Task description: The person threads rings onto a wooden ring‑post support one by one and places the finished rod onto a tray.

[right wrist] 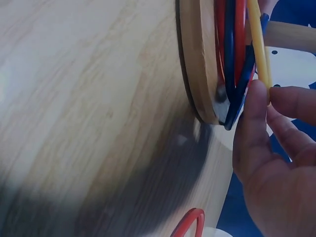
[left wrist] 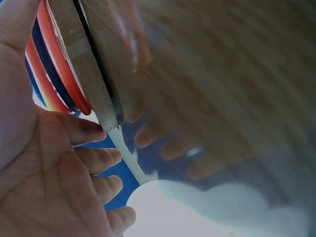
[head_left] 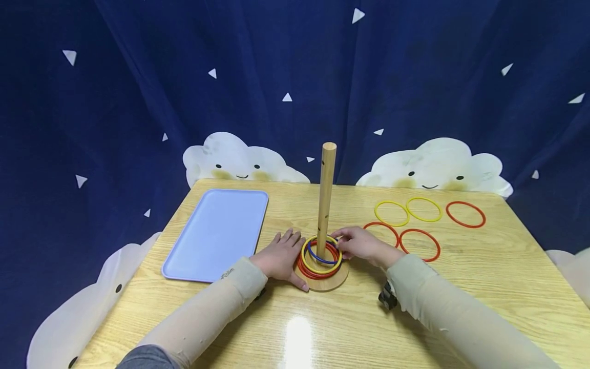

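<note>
Room above tray — post rightward

A pale blue tray lies before a cloud-printed navy curtain.

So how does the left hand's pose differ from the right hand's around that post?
The left hand has its fingers spread, while the right hand brings thumb and finger together in a pinch. The left holds no ring; the right grips a yellow ring. The left sits left of the wooden post, the right to its right. Both are bare and close to the round base.
</note>
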`<state>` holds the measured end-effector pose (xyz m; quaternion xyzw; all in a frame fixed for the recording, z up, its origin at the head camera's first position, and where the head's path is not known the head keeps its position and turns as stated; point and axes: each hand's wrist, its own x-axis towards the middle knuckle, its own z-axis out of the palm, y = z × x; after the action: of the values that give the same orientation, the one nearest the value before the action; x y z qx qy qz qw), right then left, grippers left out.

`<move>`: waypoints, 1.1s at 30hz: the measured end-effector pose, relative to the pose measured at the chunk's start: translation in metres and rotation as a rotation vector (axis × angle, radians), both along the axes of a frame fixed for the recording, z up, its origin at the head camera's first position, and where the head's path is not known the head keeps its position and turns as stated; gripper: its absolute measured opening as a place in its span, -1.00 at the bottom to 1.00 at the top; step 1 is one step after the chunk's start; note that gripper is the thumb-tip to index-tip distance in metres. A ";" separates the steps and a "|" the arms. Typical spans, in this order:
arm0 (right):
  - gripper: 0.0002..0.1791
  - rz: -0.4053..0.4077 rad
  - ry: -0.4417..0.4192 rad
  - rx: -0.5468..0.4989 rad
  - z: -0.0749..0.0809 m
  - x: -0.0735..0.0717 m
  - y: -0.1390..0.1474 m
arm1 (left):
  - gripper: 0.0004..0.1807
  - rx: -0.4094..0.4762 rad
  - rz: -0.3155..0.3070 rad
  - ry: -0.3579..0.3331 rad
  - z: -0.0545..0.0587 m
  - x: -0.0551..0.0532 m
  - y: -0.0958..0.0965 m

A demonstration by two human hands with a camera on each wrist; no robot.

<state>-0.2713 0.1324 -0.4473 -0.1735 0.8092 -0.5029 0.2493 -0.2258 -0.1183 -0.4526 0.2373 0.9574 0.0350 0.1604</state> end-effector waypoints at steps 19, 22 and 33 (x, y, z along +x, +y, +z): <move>-0.52 -0.153 -0.032 -0.016 0.017 -0.011 0.051 | 0.44 0.009 -0.003 -0.009 0.004 0.002 0.001; -0.50 -0.184 -0.027 -0.033 0.020 -0.014 0.068 | 0.43 0.014 -0.008 -0.005 0.005 0.002 0.000; -0.42 -0.249 -0.032 -0.021 0.023 -0.017 0.127 | 0.44 0.015 -0.013 0.009 -0.001 0.002 -0.001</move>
<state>-0.2887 0.2590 -0.4240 -0.0665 0.8151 -0.5411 0.1960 -0.2238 -0.1195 -0.4533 0.2449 0.9563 0.0400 0.1547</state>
